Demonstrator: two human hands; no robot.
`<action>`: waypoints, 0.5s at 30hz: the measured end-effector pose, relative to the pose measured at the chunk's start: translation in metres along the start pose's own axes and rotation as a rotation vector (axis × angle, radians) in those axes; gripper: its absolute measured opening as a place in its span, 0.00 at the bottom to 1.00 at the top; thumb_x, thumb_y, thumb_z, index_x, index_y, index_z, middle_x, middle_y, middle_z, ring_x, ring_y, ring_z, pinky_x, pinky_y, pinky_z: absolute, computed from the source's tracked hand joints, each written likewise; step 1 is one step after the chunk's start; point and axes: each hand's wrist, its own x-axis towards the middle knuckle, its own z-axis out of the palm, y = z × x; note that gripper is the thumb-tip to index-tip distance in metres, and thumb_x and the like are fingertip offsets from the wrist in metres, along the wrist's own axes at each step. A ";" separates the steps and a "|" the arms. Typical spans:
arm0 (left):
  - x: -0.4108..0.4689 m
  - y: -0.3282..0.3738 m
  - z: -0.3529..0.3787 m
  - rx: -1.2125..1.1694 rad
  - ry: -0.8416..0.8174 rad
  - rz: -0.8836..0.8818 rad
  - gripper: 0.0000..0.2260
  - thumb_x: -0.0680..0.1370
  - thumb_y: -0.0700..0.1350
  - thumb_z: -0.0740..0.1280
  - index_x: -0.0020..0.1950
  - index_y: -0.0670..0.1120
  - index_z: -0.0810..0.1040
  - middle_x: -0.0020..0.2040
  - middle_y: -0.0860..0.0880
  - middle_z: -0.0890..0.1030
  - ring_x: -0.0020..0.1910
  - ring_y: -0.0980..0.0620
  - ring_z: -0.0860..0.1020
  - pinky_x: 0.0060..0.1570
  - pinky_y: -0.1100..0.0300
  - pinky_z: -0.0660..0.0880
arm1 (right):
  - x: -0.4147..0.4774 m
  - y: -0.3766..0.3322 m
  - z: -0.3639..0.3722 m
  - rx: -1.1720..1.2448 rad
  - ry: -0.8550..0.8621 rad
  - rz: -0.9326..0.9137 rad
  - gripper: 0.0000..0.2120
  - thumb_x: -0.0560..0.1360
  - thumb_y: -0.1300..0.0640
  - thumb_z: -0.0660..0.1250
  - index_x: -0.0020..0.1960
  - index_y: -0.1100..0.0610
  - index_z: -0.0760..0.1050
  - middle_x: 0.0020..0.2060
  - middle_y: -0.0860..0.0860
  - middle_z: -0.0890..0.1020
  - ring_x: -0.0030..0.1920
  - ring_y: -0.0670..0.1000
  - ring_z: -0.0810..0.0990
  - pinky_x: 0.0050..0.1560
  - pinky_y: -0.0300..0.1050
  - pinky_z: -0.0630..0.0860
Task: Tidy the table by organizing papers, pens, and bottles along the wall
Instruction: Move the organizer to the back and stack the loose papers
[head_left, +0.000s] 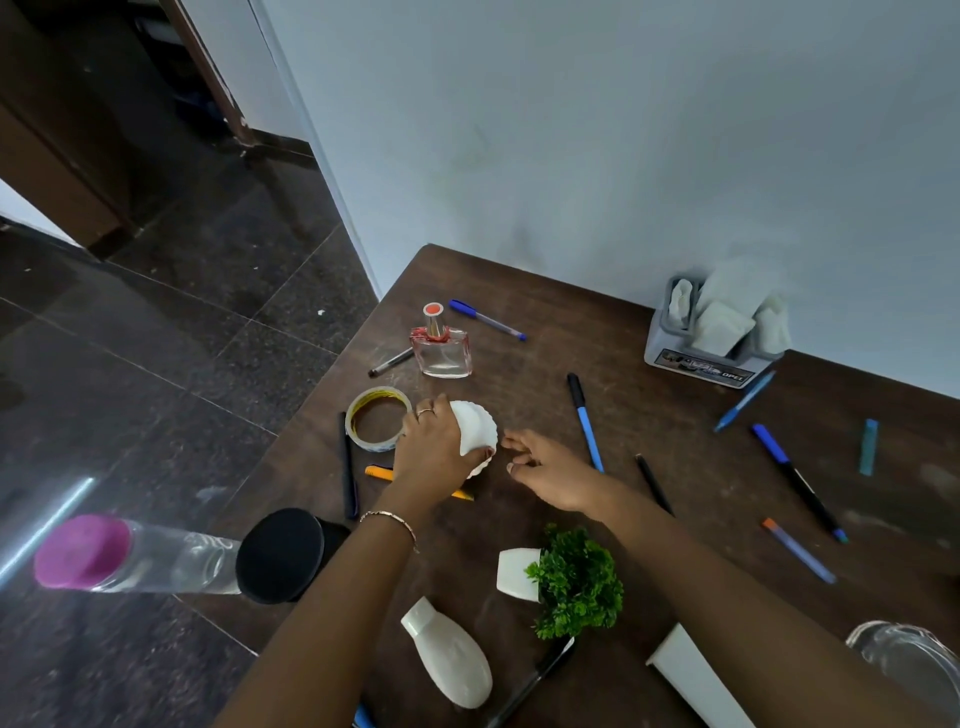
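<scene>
Head view: left hand on shell

Left hand (434, 449) clenched around white shell (475, 427) mid-desk (649, 441), beside tape roll (376, 418). Right hand (545, 470) released, fingers loosely curled, just right of shell. Pens scattered; perfume bottle (441, 348) upright behind.

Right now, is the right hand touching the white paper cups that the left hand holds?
Apart. The head view shows bare brown table between the right hand fingers and the white paper cups gripped by the left hand.
</scene>
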 end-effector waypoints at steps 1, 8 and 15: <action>-0.001 0.000 -0.003 -0.039 0.005 0.000 0.39 0.71 0.64 0.68 0.71 0.40 0.61 0.68 0.40 0.69 0.65 0.41 0.69 0.62 0.51 0.65 | 0.000 -0.002 0.000 0.045 -0.013 0.005 0.26 0.80 0.62 0.58 0.76 0.55 0.56 0.73 0.49 0.66 0.70 0.49 0.68 0.64 0.39 0.66; -0.013 0.014 -0.037 -1.211 -0.219 -0.265 0.22 0.75 0.51 0.69 0.63 0.43 0.66 0.55 0.47 0.76 0.48 0.57 0.78 0.40 0.67 0.76 | 0.005 -0.006 -0.003 0.458 0.063 0.124 0.26 0.79 0.65 0.59 0.76 0.56 0.57 0.72 0.49 0.68 0.66 0.49 0.72 0.64 0.45 0.73; -0.023 0.030 -0.026 -1.970 -0.464 -0.291 0.28 0.77 0.60 0.56 0.72 0.46 0.67 0.68 0.41 0.75 0.67 0.41 0.73 0.63 0.49 0.74 | -0.016 -0.009 -0.014 0.632 0.317 0.096 0.14 0.82 0.56 0.57 0.66 0.57 0.71 0.52 0.54 0.81 0.45 0.48 0.83 0.45 0.43 0.81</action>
